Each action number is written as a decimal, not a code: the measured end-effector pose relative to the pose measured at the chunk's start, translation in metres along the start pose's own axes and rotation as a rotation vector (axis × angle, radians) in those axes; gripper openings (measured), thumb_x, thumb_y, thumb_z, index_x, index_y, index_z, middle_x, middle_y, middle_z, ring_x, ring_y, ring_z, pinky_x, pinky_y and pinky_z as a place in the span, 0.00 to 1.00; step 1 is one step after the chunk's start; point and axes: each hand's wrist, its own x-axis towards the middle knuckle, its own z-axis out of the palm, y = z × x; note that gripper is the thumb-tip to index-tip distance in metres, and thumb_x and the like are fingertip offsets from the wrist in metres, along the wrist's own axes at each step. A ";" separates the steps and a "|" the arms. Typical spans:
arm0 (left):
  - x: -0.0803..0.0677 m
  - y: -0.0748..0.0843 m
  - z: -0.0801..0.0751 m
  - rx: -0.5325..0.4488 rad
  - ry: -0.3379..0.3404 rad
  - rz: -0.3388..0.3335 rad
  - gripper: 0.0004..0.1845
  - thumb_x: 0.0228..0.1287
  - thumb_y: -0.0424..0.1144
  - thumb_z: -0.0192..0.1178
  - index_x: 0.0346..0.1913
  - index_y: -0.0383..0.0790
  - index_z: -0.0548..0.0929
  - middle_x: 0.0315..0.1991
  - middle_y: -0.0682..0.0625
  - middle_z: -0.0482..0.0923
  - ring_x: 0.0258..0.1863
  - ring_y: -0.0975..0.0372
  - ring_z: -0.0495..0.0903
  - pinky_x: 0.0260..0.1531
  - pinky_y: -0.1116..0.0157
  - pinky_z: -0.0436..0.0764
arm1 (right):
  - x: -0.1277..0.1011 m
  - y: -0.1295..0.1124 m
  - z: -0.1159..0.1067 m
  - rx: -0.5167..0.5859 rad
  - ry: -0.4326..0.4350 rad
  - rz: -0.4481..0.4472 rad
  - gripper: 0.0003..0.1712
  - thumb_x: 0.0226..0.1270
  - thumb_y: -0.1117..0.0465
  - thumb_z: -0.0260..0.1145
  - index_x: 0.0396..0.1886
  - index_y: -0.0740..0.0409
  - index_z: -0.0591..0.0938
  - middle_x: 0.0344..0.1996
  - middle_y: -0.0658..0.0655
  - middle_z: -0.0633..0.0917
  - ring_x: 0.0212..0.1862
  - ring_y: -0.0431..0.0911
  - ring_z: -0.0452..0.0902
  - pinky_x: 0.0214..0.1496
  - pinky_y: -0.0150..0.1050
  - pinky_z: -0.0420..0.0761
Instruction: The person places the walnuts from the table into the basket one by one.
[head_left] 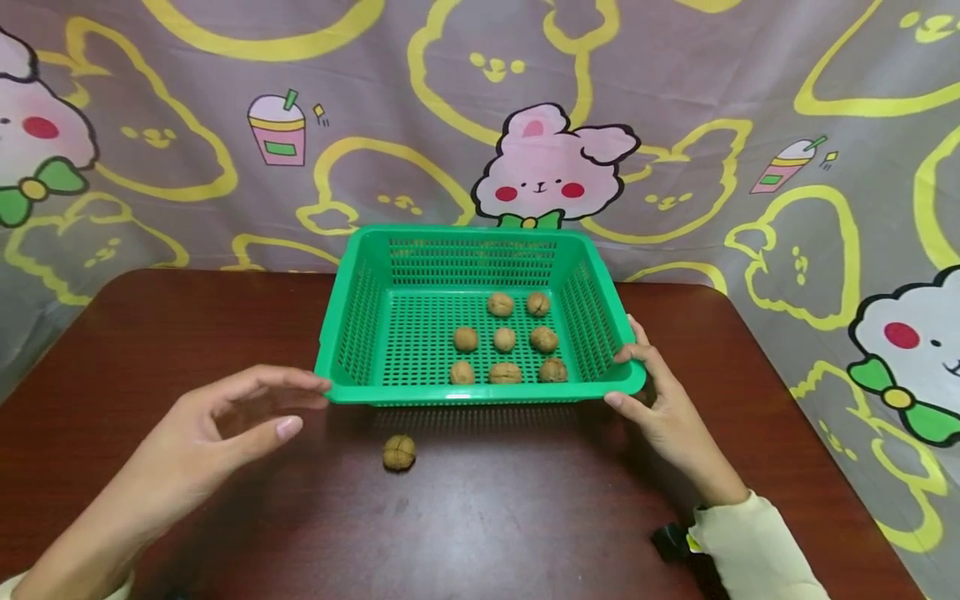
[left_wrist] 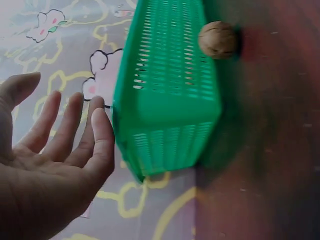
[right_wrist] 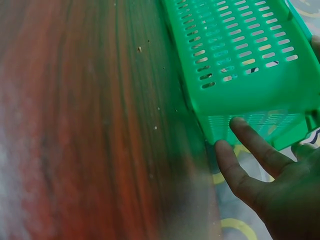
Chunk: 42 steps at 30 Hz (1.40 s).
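A green plastic basket with slotted walls sits on the table, several walnuts lying on the right part of its floor. My right hand holds the basket's front right corner, thumb at the front rim and a finger over the side rim. In the right wrist view, other fingers spread against the outer wall below. At the front left corner, my left hand is loosely spread, its fingertips right at the rim and nothing in its grasp. One loose walnut lies on the table in front of the basket, nearer the left hand.
The dark brown wooden table reaches back to a hanging cloth printed with rabbits and yellow outlines, close behind the basket. A black strap piece shows by the right sleeve.
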 end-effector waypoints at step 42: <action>0.020 -0.039 0.074 -0.205 -0.268 -0.139 0.27 0.66 0.40 0.72 0.67 0.42 0.80 0.58 0.41 0.83 0.55 0.54 0.83 0.43 0.68 0.84 | 0.000 0.000 0.002 0.042 0.004 -0.019 0.22 0.72 0.76 0.64 0.59 0.67 0.65 0.87 0.57 0.44 0.73 0.32 0.61 0.57 0.21 0.79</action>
